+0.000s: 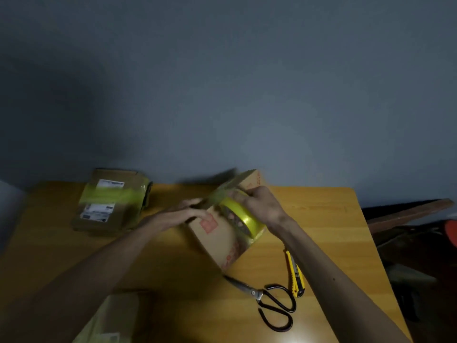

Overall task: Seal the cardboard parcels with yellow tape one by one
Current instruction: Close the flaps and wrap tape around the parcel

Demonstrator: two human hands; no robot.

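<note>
A cardboard parcel point(217, 238) with red print lies tilted in the middle of the wooden table point(321, 219). My right hand point(259, 206) grips a roll of yellow tape point(243, 219) on top of the parcel. A strip of tape point(222, 189) stretches from the roll toward the parcel's far left edge. My left hand point(188, 214) lies with straight fingers on the parcel's left side, by the end of the strip. The view is motion-blurred. A second parcel point(111, 201) with yellow tape across it and white labels sits at the back left.
Black-handled scissors point(267, 298) lie near the front right of the table, and a yellow utility knife point(294, 273) lies beside them. Another cardboard piece point(111, 318) shows at the front left edge. A grey wall stands behind the table. Dark clutter fills the right side.
</note>
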